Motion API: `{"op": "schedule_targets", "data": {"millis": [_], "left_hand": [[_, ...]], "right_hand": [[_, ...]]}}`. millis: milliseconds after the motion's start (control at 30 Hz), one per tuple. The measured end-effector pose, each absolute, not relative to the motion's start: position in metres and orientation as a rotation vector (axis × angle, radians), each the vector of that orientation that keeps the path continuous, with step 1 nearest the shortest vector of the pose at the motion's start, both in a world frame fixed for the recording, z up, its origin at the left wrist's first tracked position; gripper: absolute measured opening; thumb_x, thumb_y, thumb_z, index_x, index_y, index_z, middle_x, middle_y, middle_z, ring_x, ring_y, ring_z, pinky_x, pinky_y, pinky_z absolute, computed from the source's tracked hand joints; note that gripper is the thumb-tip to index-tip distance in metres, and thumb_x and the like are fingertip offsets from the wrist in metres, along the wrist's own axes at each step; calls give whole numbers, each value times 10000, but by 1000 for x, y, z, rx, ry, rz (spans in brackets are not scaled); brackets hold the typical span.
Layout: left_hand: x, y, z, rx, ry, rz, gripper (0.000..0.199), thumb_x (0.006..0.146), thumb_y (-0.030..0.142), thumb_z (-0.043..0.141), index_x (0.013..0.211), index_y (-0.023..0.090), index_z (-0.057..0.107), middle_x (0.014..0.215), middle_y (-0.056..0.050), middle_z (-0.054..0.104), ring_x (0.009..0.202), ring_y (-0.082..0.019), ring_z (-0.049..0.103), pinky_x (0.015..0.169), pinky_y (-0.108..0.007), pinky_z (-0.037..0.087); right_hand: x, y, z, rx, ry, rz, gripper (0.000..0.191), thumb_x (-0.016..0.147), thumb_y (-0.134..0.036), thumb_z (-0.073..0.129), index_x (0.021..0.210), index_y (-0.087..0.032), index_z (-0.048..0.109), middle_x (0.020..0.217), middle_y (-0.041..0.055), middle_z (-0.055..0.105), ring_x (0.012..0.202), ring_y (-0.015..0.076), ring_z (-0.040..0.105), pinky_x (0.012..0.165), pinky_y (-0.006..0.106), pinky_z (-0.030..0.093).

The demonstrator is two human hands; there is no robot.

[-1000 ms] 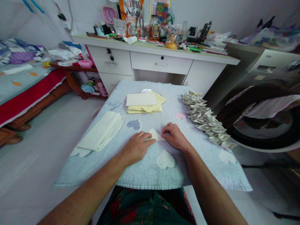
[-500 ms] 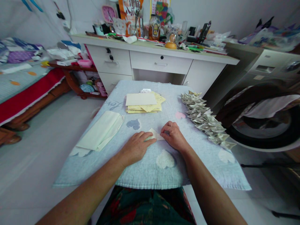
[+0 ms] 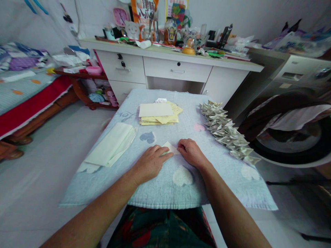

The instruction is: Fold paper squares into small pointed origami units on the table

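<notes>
The left hand [image 3: 151, 161] covers one end of the paper [image 3: 171, 148]; whether the right hand [image 3: 192, 151] pinches the other is too small to tell. A card [image 3: 156, 110] hides much of the yellow sheets [image 3: 170, 120]. Picture edges cut off the bed [image 3: 28, 91], washer [image 3: 301, 65] and forearms [image 3: 95, 203]. The jar [image 3: 170, 31] has unreadable small print.

Heart motifs [image 3: 183, 175] in white, pink and slate dot a pale-blue cloth [image 3: 160, 194] beneath small cream paper [image 3: 171, 148], far yellow sheets [image 3: 173, 120] and grey folded pieces [image 3: 224, 132] at right.

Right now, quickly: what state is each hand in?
Left hand: open, resting on the small pale paper.
Right hand: curled at the paper's right edge; grip can't be told.
</notes>
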State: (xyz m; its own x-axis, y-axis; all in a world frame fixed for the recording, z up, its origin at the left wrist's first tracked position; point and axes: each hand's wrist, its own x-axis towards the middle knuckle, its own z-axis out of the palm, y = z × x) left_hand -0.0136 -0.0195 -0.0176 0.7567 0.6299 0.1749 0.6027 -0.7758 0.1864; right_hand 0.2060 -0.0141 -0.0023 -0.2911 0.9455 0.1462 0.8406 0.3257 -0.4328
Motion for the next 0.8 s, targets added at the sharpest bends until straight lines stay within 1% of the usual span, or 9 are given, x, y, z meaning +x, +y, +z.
{"op": "schedule_targets", "data": {"millis": [100, 200, 300, 433, 533, 600, 633, 700, 800], "left_hand": [[-13, -20, -17, 2834, 1001, 336, 509, 827, 58, 462, 1285, 266, 539, 1292, -50, 544, 1052, -233, 454, 907, -387, 405], [-13, -20, -17, 2830, 1002, 330, 502, 832, 62, 456, 1283, 267, 541, 1292, -52, 545, 1044, -230, 461, 905, -388, 403], [-13, -20, -17, 2823, 1000, 337, 501, 833, 58, 458, 1282, 266, 538, 1290, -45, 550, 1043, -225, 464, 904, -380, 401], [-12, -20, -16, 2819, 993, 339, 460, 859, 75, 452, 1271, 259, 545, 1293, -31, 560, 1042, -220, 468, 900, -371, 399], [-12, -20, -15, 2814, 994, 342, 447, 866, 83, 453, 1270, 250, 545, 1295, -30, 566, 1037, -220, 477, 891, -369, 406], [-12, -20, -15, 2813, 985, 354, 438, 871, 89, 451, 1271, 239, 545, 1292, -34, 572, 1037, -221, 483, 888, -371, 412], [-12, -20, -14, 2812, 980, 362, 430, 875, 93, 449, 1270, 232, 546, 1287, -36, 577, 1038, -222, 486, 887, -373, 416], [-12, -20, -15, 2814, 973, 384, 412, 879, 98, 447, 1263, 208, 549, 1273, -44, 588, 1034, -223, 494, 888, -378, 425], [-12, -20, -17, 2821, 963, 426, 398, 872, 92, 455, 1246, 177, 559, 1255, -61, 601, 1025, -221, 508, 894, -383, 438]], "right_hand": [[205, -14, -2, -1614, -2234, 368, 51, 826, -161, 581, 795, -185, 614, 744, 10, 628, 739, 158, 521, 695, 263, 332], [204, -14, -2, -1634, -2213, 378, 41, 827, -158, 578, 845, -187, 600, 760, 6, 629, 735, 156, 524, 694, 258, 336], [203, -15, -2, -1651, -2203, 378, 76, 836, -150, 563, 895, -194, 584, 787, 8, 631, 753, 158, 529, 703, 258, 336], [199, -16, -2, -1658, -2266, 323, 115, 857, -128, 513, 899, -204, 589, 831, 28, 629, 803, 175, 517, 740, 278, 325], [195, -17, -2, -1673, -2293, 268, 193, 856, -90, 461, 908, -206, 607, 888, 55, 604, 837, 189, 499, 731, 292, 313], [192, -19, -1, -1688, -2307, 239, 202, 839, -87, 464, 901, -208, 614, 913, 65, 585, 860, 201, 488, 726, 303, 309], [191, -20, 0, -1693, -2315, 226, 178, 835, -108, 482, 900, -208, 613, 923, 68, 576, 872, 208, 482, 729, 310, 309], [188, -22, 1, -1704, -2327, 197, 101, 842, -206, 531, 914, -204, 603, 945, 75, 561, 896, 225, 469, 742, 328, 315], [185, -26, 3, -1727, -2333, 177, 194, 851, -366, 571, 948, -199, 584, 980, 86, 543, 924, 242, 454, 763, 350, 324]]}}
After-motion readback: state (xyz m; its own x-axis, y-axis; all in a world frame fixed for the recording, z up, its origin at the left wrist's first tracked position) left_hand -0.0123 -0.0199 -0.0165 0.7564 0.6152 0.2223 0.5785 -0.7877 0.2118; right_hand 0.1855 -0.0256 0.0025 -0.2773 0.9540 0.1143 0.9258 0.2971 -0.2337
